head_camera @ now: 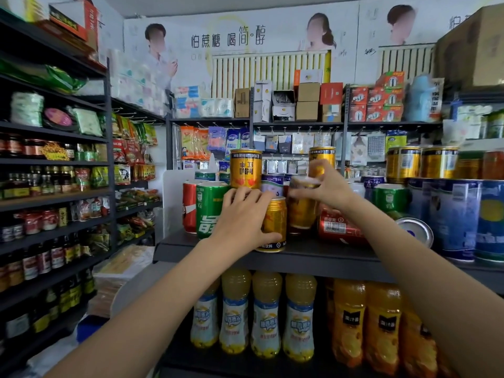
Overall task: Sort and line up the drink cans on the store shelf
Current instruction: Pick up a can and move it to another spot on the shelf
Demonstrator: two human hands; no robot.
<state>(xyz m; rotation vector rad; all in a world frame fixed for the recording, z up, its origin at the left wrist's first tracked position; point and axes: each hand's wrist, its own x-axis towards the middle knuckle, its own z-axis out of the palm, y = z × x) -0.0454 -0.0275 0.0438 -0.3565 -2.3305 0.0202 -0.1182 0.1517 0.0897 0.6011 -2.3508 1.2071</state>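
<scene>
Cans on the shelf (300, 257), still mixed. Below it, bottled juice (266, 315), not part of this.

Front edge: left hand (242, 214) wraps a gold can (274, 225), thumb low across its front, fingers (253, 195) curled over the top rim. Can upright, base on the shelf.

Just beside it, right hand (324, 186) pinches the top of a second gold can (301, 211), fingertips on the rim. Blurred, so can't tell whether it's seated or lifted.

Right of that: red can (338, 227) lying on its side, and a blue can (416, 231) tipped with its end toward camera. Both need standing up.

Left: red cola can (189, 205) and green can (208, 208) upright, touching. Behind: tall gold cans (246, 167) on top of others, blue/white ones in between. Far right: big blue tins (452, 216) with gold cans stacked on them.

Judgement: early to mid. Gold pair being grouped at front; colours not yet sorted, rows not lined up, two cans down.
</scene>
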